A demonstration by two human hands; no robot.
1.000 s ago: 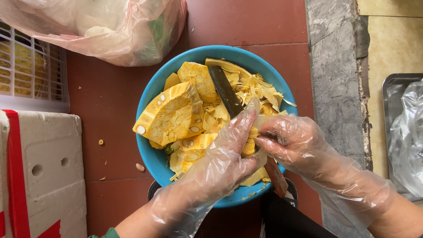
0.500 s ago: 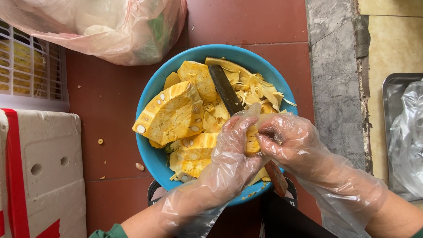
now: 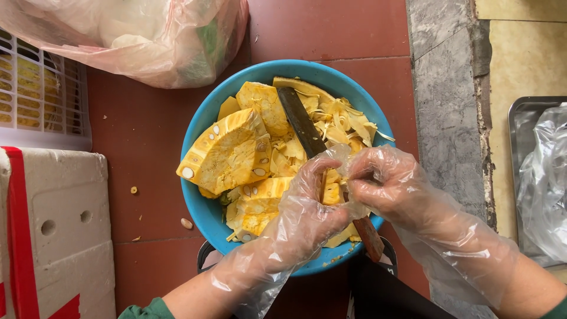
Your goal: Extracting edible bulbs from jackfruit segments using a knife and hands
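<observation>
While your left hand (image 3: 307, 215) and right hand (image 3: 384, 186) both pinch one yellow fruit piece (image 3: 332, 192) over the blue bowl (image 3: 204, 215), you are pulling it apart; next, grip firmly.

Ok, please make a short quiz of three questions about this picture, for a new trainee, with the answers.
1. True or false: both hands wear thin clear plastic gloves.
2. What lies across the cut yellow fruit in the blue bowl? A) a spoon B) a knife C) a ladle
3. Fill in: above the bowl, on the red tiled floor, lies a pinkish plastic ____.

Key:
1. True: the left hand and the right hand are gloved and meet on a small yellow fruit piece.
2. B, a knife with a dark blade and a reddish handle.
3. bag.
</observation>
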